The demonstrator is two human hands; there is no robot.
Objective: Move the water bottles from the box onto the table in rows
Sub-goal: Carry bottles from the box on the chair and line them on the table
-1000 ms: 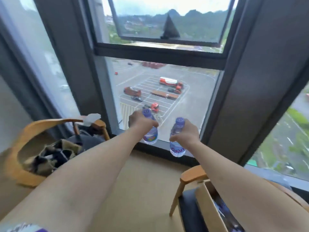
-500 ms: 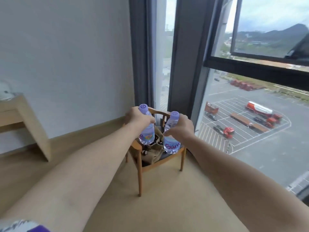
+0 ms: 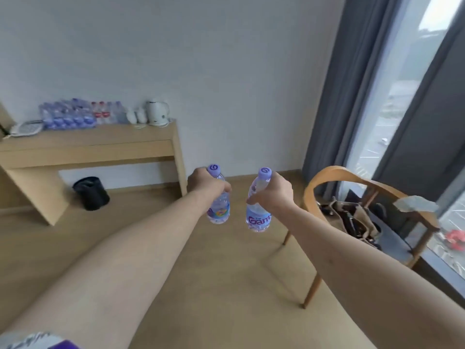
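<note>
Two bottles carried in the air, well short of the bench (image 3: 100, 141).

Left hand (image 3: 205, 183) wrapped round left bottle (image 3: 218, 210), right hand (image 3: 274, 195) round right bottle (image 3: 259, 215), high near caps; risk of slipping, or toppling standing rows (image 3: 66, 117) on set-down.

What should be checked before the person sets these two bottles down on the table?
1. Left hand grips left bottle firmly: ok.
2. Right hand grips right bottle firmly: ok.
3. Both purple caps on, bottles roughly upright: ok.
4. Wooden table in view ahead-left, floor path to it unobstructed: ok.
5. Bare surface in front of the bottle rows for two more: ok.
6. Kettle clear of the landing spot: cannot tell.
</note>
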